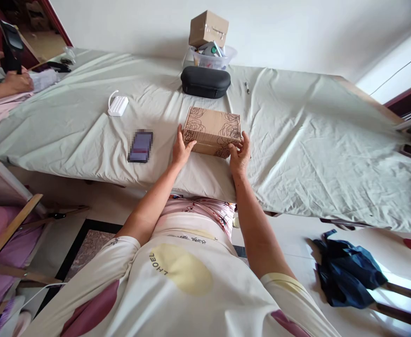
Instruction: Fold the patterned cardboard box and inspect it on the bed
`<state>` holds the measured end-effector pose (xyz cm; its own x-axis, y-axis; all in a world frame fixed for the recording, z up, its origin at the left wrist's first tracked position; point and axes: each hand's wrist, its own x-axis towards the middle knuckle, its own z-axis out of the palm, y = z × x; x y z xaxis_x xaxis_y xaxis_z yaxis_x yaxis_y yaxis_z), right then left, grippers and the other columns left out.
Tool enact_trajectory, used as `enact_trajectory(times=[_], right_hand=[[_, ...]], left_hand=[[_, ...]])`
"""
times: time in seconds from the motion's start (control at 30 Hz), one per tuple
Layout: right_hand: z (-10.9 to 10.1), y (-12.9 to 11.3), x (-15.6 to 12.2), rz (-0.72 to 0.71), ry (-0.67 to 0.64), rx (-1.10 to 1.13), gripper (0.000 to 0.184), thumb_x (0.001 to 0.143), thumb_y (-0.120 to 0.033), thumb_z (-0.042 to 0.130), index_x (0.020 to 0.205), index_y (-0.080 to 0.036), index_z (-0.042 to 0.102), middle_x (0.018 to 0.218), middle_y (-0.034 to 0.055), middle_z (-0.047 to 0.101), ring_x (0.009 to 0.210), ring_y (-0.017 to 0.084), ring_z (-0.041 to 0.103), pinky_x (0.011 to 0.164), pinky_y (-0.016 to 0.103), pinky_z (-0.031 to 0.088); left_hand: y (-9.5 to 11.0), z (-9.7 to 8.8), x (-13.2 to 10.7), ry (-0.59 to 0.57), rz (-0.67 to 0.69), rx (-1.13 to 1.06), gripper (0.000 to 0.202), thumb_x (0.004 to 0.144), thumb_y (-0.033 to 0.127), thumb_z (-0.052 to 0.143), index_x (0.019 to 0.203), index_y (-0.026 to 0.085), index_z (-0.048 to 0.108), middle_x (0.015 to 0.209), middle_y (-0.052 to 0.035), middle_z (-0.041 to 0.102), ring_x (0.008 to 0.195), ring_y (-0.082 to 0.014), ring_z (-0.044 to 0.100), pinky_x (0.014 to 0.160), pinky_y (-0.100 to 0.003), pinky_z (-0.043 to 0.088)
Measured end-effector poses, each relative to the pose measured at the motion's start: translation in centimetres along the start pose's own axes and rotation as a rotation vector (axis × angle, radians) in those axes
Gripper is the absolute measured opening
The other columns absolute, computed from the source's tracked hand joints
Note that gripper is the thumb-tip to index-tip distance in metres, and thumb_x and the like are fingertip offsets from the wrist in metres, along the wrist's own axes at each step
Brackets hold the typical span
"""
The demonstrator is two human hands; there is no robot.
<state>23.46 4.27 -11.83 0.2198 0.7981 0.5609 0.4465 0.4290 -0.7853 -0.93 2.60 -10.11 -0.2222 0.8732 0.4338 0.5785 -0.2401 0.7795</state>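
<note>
A small brown cardboard box with dark scribbled rose-like swirls lies on the cloth-covered table in front of me. Its lid looks closed. My left hand grips the box's left end, with the thumb on the front face and the fingers along the side. At the right end my right hand holds it in the same way, thumb at the front corner. Just behind the box stands a black zipped hard case. Left of my left hand lies a phone, its screen blurred out.
A white device with a strap sits at the back left of the pale green tablecloth. Against the wall, a plastic basin carries another carton. A small dark pen-like item lies right of the case. Another person's hands hold something black.
</note>
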Motion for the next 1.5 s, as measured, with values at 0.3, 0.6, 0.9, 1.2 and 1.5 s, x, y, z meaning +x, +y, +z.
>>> enact_trajectory(times=[0.3, 0.6, 0.9, 1.2, 1.5], right_hand=[[-0.1, 1.0, -0.9, 0.153, -0.187, -0.387, 0.065, 0.077, -0.036, 0.075, 0.136, -0.018, 0.056, 0.121, 0.0157, 0.068, 0.116, 0.033, 0.062, 0.111, 0.062, 0.049], [0.0, 0.2, -1.2, -0.008, -0.056, -0.255, 0.075, 0.089, -0.044, 0.068, 0.154, -0.021, 0.038, 0.124, 0.0131, 0.067, 0.104, 0.029, 0.069, 0.107, 0.057, 0.053], [0.9, -1.0, -1.7, -0.097, 0.099, -0.285, 0.102, 0.084, -0.065, 0.077, 0.164, -0.025, 0.028, 0.159, 0.0205, 0.041, 0.139, 0.039, 0.052, 0.109, 0.059, 0.052], [-0.3, -0.5, -1.1, -0.021, 0.180, -0.065, 0.053, 0.101, -0.058, 0.050, 0.141, -0.024, 0.057, 0.109, 0.0064, 0.064, 0.099, 0.022, 0.065, 0.096, 0.046, 0.057], [-0.1, -0.1, -1.1, -0.111, 0.224, -0.015, 0.047, 0.104, -0.062, 0.044, 0.129, -0.027, 0.062, 0.107, 0.0058, 0.059, 0.101, 0.023, 0.067, 0.092, 0.046, 0.060]], left_hand=[[-0.5, 0.5, -0.6, -0.076, -0.103, 0.317, 0.048, 0.089, 0.037, 0.086, 0.121, 0.009, 0.063, 0.129, -0.0256, 0.071, 0.136, -0.0389, 0.062, 0.121, -0.054, 0.043], [-0.4, 1.1, -0.8, 0.046, 0.022, 0.165, 0.069, 0.092, 0.056, 0.079, 0.138, 0.015, 0.050, 0.144, -0.0248, 0.062, 0.142, -0.0366, 0.058, 0.120, -0.050, 0.047], [0.6, 2.5, -1.8, 0.118, -0.046, 0.083, 0.091, 0.080, 0.073, 0.082, 0.142, 0.017, 0.046, 0.141, -0.0233, 0.060, 0.143, -0.0411, 0.057, 0.116, -0.049, 0.051], [0.3, 1.2, -1.3, 0.119, 0.002, 0.041, 0.072, 0.093, 0.068, 0.071, 0.142, 0.019, 0.050, 0.140, -0.0192, 0.062, 0.139, -0.0320, 0.060, 0.112, -0.042, 0.052], [-0.1, -0.1, -0.7, 0.196, 0.022, -0.051, 0.044, 0.111, 0.060, 0.042, 0.126, 0.025, 0.065, 0.115, -0.0086, 0.070, 0.121, -0.0231, 0.069, 0.109, -0.039, 0.055]])
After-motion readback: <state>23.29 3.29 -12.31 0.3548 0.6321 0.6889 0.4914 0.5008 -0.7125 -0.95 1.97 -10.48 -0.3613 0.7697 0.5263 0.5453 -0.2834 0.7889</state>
